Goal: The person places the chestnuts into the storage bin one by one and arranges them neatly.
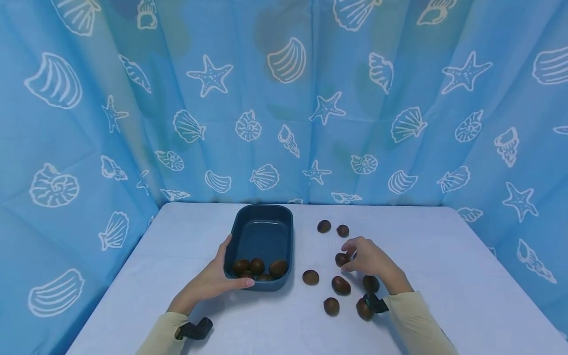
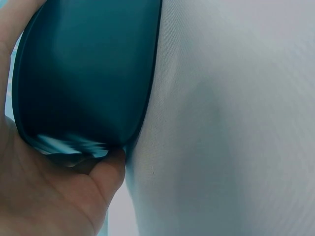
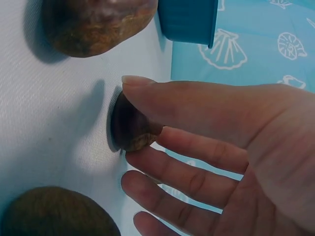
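Observation:
My left hand (image 1: 210, 278) holds a dark blue rectangular dish (image 1: 262, 235) by its near left corner, thumb along the front wall and fingers on the left side. In the left wrist view the left hand (image 2: 59, 191) wraps the dish's end (image 2: 93, 73). Several brown chestnuts (image 1: 278, 268) lie at the near end inside the dish. To the right, my right hand (image 1: 368, 257) has its thumb and fingers around a chestnut (image 1: 342, 259) on the table. The right wrist view shows that chestnut (image 3: 129, 123) between the thumb and the fingertips of the right hand (image 3: 216, 152), against the cloth.
More chestnuts lie loose around the right hand: two farther back (image 1: 324, 226), one nearer the dish (image 1: 310, 277), and several closer to the person, some beneath the right wrist (image 1: 365, 309). A white cloth covers the table (image 1: 177, 236); a blue shell-patterned curtain (image 1: 266, 123) hangs behind.

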The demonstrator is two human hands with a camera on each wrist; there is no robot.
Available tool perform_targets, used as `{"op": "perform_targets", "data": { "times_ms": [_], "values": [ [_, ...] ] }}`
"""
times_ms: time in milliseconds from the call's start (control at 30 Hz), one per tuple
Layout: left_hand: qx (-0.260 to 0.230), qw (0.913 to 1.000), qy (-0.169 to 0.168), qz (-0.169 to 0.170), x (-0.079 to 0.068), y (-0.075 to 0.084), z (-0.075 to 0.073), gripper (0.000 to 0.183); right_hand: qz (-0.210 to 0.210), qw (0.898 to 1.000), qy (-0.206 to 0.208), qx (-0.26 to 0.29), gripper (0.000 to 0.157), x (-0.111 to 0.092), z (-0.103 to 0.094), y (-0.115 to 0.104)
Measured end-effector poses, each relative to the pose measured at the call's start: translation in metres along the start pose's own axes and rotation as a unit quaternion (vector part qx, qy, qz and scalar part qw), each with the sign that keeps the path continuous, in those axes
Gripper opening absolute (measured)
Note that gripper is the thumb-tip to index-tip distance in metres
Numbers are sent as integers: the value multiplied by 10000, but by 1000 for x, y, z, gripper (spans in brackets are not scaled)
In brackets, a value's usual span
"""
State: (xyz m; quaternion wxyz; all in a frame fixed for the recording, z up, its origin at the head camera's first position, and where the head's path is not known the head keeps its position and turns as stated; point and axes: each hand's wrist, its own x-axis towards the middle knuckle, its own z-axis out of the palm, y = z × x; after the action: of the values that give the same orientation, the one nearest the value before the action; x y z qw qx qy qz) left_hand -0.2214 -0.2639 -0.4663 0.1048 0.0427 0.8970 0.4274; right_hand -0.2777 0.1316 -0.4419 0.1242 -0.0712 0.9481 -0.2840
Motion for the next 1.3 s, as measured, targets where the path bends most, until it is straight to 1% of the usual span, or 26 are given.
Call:
{"op": "perform_targets", "data": {
  "times_ms": [167,300,400,567,800,933,1067,1300],
  "values": [
    [8,10000,23,10,-1,0,-2,133,-43,10000,-57,-70,48,1,-1,-3],
    [8,10000,38,-42,-2,0,-2,134,-69,9998,-63,-189,41,2,-1,-7],
    [41,9999,59,-102,-3,-1,-3,134,-14,9997,-45,-255,36,3,-1,-9],
    [61,9999,79,-117,-3,-2,-2,134,125,9995,-15,-285,36,5,2,-12],
    [-24,9999,87,-65,-1,-4,-1,132,-77,9993,53,-359,31,5,4,-15],
    [-1,9999,101,-80,-1,-3,0,133,-128,9995,67,-274,31,3,2,-17],
    [-17,9999,107,-84,-1,-2,0,133,-279,9995,130,-94,35,2,0,-17],
    [-12,10000,33,-32,2,-3,2,132,-580,9976,260,259,32,-2,-3,-19]
  ]
}}
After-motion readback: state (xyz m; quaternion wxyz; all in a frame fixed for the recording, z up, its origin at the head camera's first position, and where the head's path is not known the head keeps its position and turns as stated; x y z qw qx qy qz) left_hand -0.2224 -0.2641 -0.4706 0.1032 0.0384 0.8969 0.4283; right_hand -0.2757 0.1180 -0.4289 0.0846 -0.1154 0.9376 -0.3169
